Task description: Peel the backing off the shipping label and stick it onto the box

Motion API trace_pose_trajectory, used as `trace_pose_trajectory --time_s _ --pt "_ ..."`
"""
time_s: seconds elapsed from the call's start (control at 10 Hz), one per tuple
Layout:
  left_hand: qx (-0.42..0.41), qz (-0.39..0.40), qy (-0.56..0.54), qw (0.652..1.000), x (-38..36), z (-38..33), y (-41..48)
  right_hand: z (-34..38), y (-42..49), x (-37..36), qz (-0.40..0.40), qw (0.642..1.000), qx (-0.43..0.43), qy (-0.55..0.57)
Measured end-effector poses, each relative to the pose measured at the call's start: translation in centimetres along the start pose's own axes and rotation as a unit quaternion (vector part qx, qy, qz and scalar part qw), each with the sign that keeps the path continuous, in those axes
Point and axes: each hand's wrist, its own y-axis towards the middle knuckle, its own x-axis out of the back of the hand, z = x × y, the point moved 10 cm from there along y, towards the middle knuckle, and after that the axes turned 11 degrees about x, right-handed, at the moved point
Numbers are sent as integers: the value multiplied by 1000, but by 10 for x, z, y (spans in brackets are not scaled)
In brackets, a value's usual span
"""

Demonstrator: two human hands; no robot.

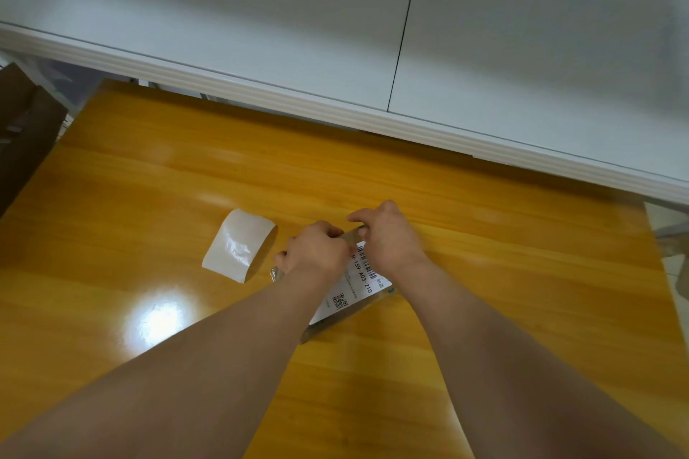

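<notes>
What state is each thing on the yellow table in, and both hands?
box: resting on the table, label side up
shipping label: on the box's top, printed side up, far end hidden
backing paper: peeled off, curled, lying on the table apart from the box
left hand: fingers curled, grips the box's far end
right hand: fingers curled over the box's far end

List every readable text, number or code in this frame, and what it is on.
"159 A03-210" on the label on the box; a character before it is half hidden by the left hand.
The barcode and QR code on the label: no readable digits.
Two Chinese characters and fine print on the label: too blurred to read.
The backing: no print visible.
</notes>
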Motion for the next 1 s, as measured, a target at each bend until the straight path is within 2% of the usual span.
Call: trace_pose_trajectory --time_s 0.2,0.4,0.5,0.6,0.7,1.0 --pt "27 26 -63 997 1 4 -4 0 -12 6 -17 1000 -3 15" --pt "25 3 -64 998 10 5 -5 -7 -24 8 -37 997 -34 58" --pt "-26 -14 19 999 12 -9 -16 -13 -27 8 -27 996 -55 67" --pt "-117 -12 90 989 6 -31 -34 -10 -28 7 -5 998 -45 49" --pt "-146 -25 114 982 6 -36 -46 -8 -30 8 -12 998 -44 52" --pt "-178 -50 42 982 43 -50 -60 6 -44 37 -94 989 -69 90"
